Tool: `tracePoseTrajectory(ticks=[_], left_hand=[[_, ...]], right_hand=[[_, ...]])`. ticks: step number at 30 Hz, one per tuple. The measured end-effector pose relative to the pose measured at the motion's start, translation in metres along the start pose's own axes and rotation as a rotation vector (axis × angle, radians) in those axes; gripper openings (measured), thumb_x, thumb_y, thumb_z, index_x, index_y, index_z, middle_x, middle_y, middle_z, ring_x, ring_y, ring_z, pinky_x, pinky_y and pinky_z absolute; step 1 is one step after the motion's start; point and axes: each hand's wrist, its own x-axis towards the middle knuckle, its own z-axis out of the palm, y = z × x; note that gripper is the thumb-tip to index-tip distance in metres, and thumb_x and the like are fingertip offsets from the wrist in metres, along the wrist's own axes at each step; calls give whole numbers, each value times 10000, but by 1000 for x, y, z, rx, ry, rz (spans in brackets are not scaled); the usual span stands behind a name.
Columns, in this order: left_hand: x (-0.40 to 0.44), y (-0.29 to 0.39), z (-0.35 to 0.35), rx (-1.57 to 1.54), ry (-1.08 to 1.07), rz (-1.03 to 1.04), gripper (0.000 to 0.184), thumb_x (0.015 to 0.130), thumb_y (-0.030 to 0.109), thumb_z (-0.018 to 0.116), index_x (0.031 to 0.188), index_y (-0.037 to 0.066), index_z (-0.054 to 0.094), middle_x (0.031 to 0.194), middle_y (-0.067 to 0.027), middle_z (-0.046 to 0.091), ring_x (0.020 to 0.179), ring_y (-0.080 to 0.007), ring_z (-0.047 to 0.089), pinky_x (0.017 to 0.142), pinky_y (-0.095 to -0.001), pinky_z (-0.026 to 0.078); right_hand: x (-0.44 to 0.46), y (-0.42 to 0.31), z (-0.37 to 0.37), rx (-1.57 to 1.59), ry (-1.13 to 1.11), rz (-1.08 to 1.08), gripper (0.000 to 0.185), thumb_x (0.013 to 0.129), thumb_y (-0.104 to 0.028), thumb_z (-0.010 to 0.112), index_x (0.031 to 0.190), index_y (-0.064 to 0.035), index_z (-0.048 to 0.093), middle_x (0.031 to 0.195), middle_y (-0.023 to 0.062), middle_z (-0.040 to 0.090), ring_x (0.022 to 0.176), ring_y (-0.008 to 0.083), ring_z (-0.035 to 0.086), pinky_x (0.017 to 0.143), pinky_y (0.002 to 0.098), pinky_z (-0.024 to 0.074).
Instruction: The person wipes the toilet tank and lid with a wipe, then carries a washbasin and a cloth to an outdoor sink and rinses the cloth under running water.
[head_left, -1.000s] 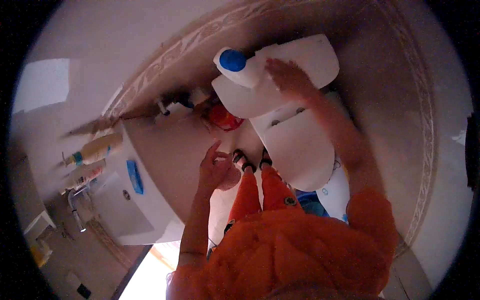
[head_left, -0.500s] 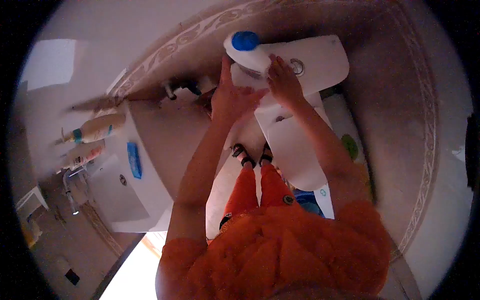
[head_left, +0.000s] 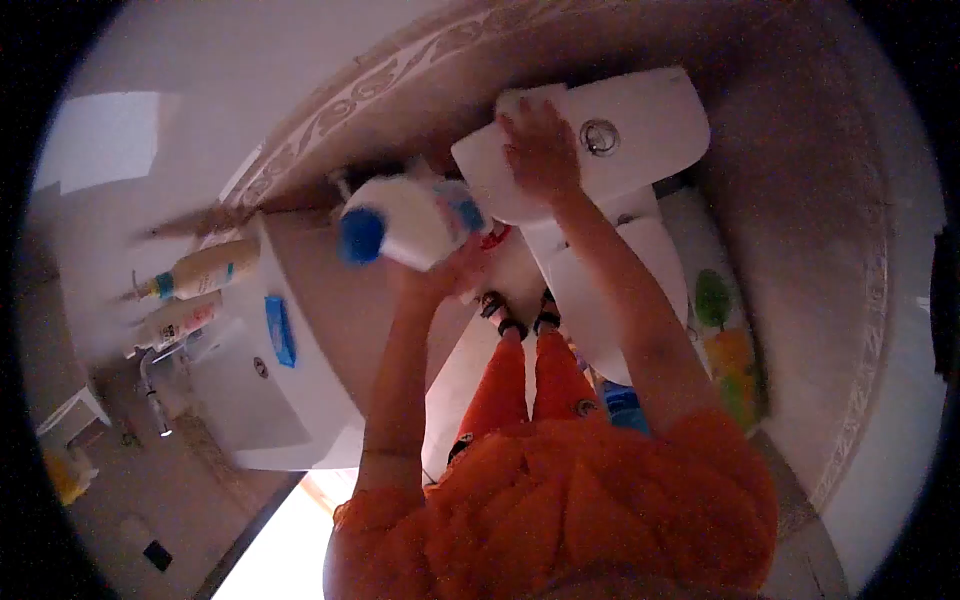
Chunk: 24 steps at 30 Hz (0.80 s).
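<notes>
Bottle (head_left: 415, 222), white and tilted with its blue cap (head_left: 362, 236) to the left, rests in my left hand (head_left: 450, 272), which seems curled around it from below, presumably to bear its weight; blur hides just how the fingers lie. Beyond it, my right hand (head_left: 542, 155) is spread over the toilet tank (head_left: 650, 120), perhaps for steadiness, though I can't tell whether it presses down. Just right of that hand is the flush button (head_left: 600, 138). Well left of both hands, the sink (head_left: 322, 400) carries a blue packet (head_left: 280, 330), probably for easy reach.
</notes>
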Motion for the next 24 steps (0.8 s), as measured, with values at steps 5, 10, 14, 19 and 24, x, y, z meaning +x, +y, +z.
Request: tracePoseTrajectory(ticks=[5, 10, 14, 19, 24], left_hand=[[-93, -83, -68, -513, 141, -313, 676, 619, 293, 740, 1169, 66, 420, 1049, -92, 538, 959, -214, 512, 815, -340, 448], [-125, -118, -106, -448, 195, -350, 654, 614, 266, 749, 1155, 66, 440, 1055, -84, 532, 952, -197, 509, 815, -334, 450], [-115, -47, -92, -609, 179, -436, 630, 596, 273, 762, 1114, 63, 471, 1024, -83, 550, 932, -214, 527, 815, -344, 451], [-91, 32, -73, -654, 117, -456, 601, 574, 283, 778, 1062, 59, 509, 986, -83, 572, 907, -236, 549, 816, -357, 452], [-36, 31, -46, -157, 92, 4, 633, 539, 285, 794, 1052, 47, 509, 981, -107, 585, 905, -253, 568, 796, -357, 457]], right_hand=[[-44, -41, -6, 112, -26, -255, 435, 774, -208, 521, 1205, -177, 474, 1295, 91, 397, 1202, 364, 320, 952, 491, 301], [-70, -11, 0, 82, -64, -55, 417, 786, -219, 517, 1200, -183, 478, 1290, 87, 399, 1202, 359, 325, 946, 494, 305], [2, -41, 10, 32, 199, 40, 392, 801, -232, 515, 1189, -187, 488, 1300, 73, 390, 1194, 345, 342, 942, 494, 315], [-39, -55, -2, -11, -103, -101, 361, 833, -253, 480, 1189, -190, 489, 1307, 55, 390, 1191, 341, 347, 944, 481, 318], [-41, -21, 6, 98, 104, -47, 365, 833, -238, 481, 1196, -193, 481, 1313, 56, 385, 1191, 351, 344, 964, 468, 296]])
